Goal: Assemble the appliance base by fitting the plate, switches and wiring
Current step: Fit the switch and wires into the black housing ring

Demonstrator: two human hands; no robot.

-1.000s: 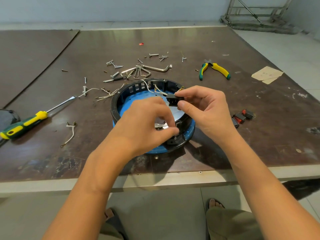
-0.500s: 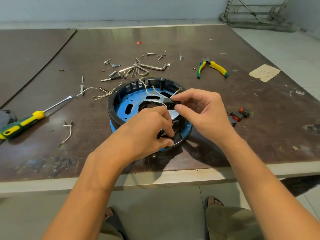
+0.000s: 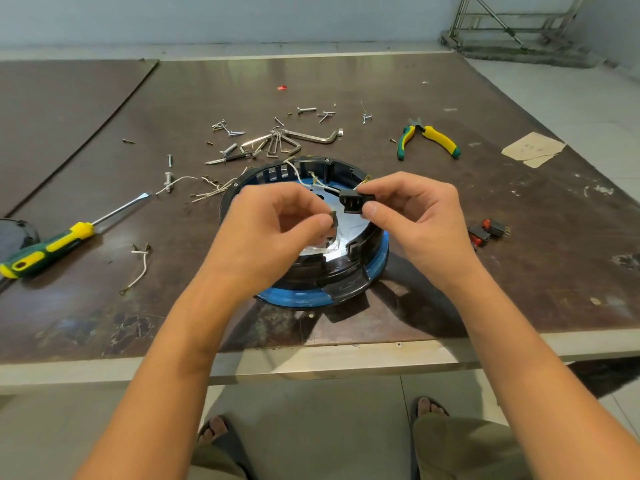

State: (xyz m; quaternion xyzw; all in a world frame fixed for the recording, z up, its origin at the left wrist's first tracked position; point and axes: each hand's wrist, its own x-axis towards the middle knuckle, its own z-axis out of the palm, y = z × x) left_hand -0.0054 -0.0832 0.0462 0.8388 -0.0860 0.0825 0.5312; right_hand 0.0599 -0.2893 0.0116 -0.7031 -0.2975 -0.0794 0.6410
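The round black and blue appliance base (image 3: pixel 346 289) sits on the brown table near its front edge, with a shiny metal plate (image 3: pixel 349 226) inside. My right hand (image 3: pixel 412 216) pinches a black power socket (image 3: pixel 351 202) above the base, pins facing me; white wires (image 3: pixel 304 180) trail from it into the base. My left hand (image 3: pixel 273 230) pinches a small grey part (image 3: pixel 334 218) just left of the socket, a little apart from it. Two red and black rocker switches (image 3: pixel 486 232) lie on the table to the right.
A green and yellow screwdriver (image 3: pixel 52 249) lies at the left, matching pliers (image 3: pixel 429 138) at the back right. Hex keys (image 3: pixel 298 138), loose screws (image 3: pixel 228 129) and short wire pieces (image 3: pixel 140 268) are scattered behind and left of the base. Cardboard scrap (image 3: pixel 533 152) far right.
My left hand has risen from the base's near rim and now holds a small grey part beside the socket. The socket in my right hand has turned its pins toward me.
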